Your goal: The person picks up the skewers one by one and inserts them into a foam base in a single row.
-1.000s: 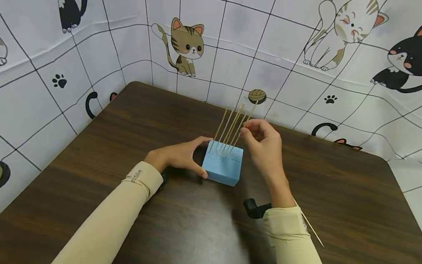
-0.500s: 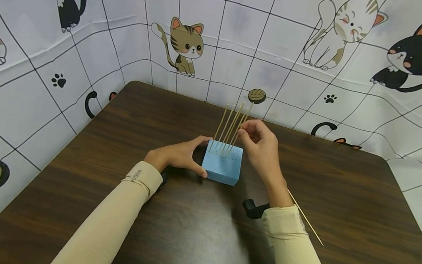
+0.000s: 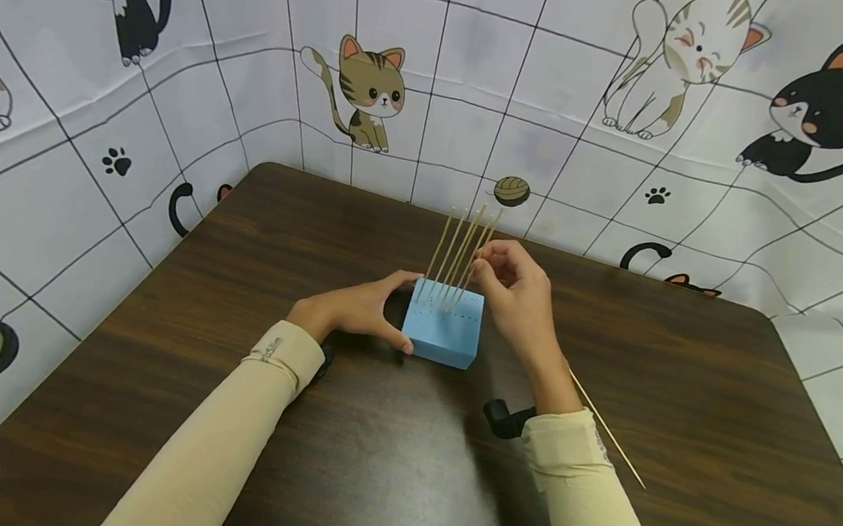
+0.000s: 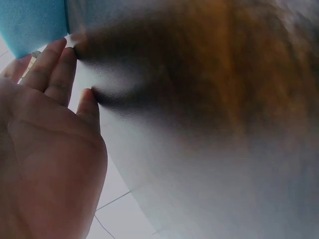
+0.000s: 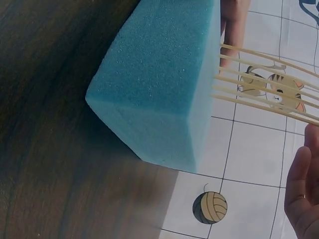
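A light blue foam block [image 3: 439, 334] stands on the table, its top dotted with rows of small holes. Several thin wooden skewers [image 3: 441, 244] rise from the far part of its top, leaning slightly right. My left hand [image 3: 353, 305] grips the block's left side, thumb at the front corner and fingers toward the back. My right hand [image 3: 525, 304] pinches the rightmost skewer [image 3: 497, 218] between thumb and fingers, above the block. In the right wrist view the skewers [image 5: 264, 102] stick out of the block [image 5: 149, 64], and only part of the right hand [image 5: 305, 184] shows.
One loose skewer [image 3: 608, 431] lies on the dark wooden table [image 3: 389, 461], partly hidden behind the right forearm. A white cat-print cloth [image 3: 476, 67] hangs behind the table and on its left side. A black wrist camera [image 3: 506, 419] sits by the right cuff.
My right hand has moved slightly left and down with the pinched skewer, whose tip is now lower and nearer the other skewers. The left hand and block have stayed in place.
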The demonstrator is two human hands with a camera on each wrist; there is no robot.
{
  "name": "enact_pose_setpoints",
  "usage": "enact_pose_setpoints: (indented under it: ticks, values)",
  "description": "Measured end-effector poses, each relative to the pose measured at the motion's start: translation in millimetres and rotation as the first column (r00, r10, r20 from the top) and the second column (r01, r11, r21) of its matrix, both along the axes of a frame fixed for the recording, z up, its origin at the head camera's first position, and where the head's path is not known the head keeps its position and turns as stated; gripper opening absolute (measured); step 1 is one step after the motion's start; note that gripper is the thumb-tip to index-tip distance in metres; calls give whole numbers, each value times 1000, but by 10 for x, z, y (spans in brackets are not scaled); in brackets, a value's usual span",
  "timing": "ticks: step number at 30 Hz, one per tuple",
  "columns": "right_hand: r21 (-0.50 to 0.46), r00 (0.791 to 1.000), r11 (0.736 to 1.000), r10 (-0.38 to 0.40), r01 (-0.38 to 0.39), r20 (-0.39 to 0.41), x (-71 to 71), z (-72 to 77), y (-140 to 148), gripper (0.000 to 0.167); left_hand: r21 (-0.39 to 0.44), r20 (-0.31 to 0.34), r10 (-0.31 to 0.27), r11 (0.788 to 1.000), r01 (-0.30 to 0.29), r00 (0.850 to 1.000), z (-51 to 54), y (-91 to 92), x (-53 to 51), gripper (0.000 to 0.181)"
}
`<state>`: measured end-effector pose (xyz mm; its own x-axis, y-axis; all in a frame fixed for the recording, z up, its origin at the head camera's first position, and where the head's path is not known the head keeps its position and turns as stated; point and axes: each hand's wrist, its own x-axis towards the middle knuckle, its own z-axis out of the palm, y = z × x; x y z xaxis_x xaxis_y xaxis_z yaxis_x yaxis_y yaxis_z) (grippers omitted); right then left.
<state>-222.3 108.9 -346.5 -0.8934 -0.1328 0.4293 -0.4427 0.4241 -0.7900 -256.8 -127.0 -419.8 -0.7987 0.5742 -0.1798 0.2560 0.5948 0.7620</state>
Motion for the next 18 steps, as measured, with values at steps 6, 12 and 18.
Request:
enact_pose_setpoints:
  ticks: [6,12,18]
  values:
    - [-6,1000,1000,-2,2,21,1,-5,29,13,-3,2,-3,1000,3,1000,-18,2,6,118]
    - [-15,998,1000,-10,11,64,24,-21,125,20,5,10,-6,1000,6,1000,-14,2,2,119]
    - [27,995,998,-51,49,86,54,-61,282,21,-11,12,-2,1000,2,1000,-6,-11,14,121]
